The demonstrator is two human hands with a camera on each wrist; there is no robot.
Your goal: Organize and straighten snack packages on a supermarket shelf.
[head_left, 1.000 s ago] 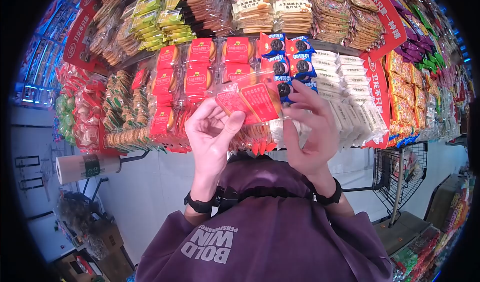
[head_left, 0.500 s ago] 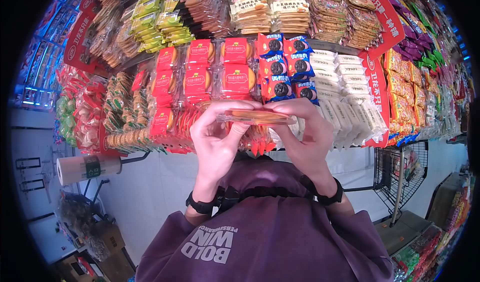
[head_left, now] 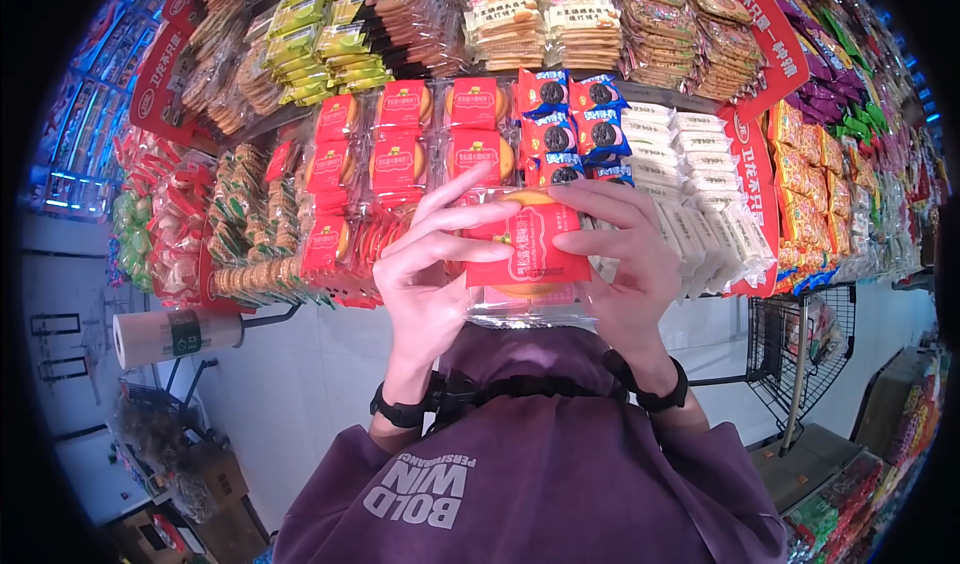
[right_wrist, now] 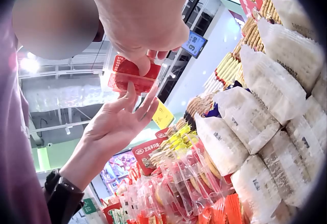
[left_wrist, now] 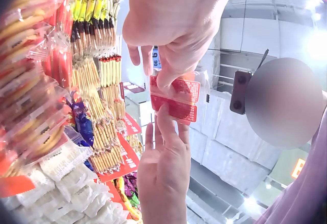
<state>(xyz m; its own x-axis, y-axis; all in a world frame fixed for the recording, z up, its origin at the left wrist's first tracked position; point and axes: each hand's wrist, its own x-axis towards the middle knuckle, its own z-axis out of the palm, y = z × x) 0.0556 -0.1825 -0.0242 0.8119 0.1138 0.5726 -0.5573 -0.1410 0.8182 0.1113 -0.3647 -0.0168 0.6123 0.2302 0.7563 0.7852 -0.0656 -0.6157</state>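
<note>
Between both hands, in front of the shelf, is a clear-wrapped packet of round biscuits (head_left: 530,239) with a red label. Its printed front faces the head camera, and yellow biscuit edges show above and below the label. My left hand (head_left: 425,279) grips the left side, fingers across the front. The right hand (head_left: 635,259) grips the opposite side, its fingertips on the label. Seen in the left wrist view, the packet's red back (left_wrist: 176,104) has thumbs pressed against it. Matching red-labelled packets (head_left: 397,161) lie in rows just beyond the hands.
Blue cookie packs (head_left: 600,134) and white-wrapped packs (head_left: 700,159) fill the shelf to the right. Behind stand stacked crackers (head_left: 580,19) and yellow-green packs (head_left: 300,14). A bag roll (head_left: 175,334) hangs at the lower left, and a wire cart (head_left: 810,354) stands at the lower right.
The packet has turned from text-printed back, through edge-on, to its front facing the head camera. My right hand, apart from it at first, now grips it along with the left.
</note>
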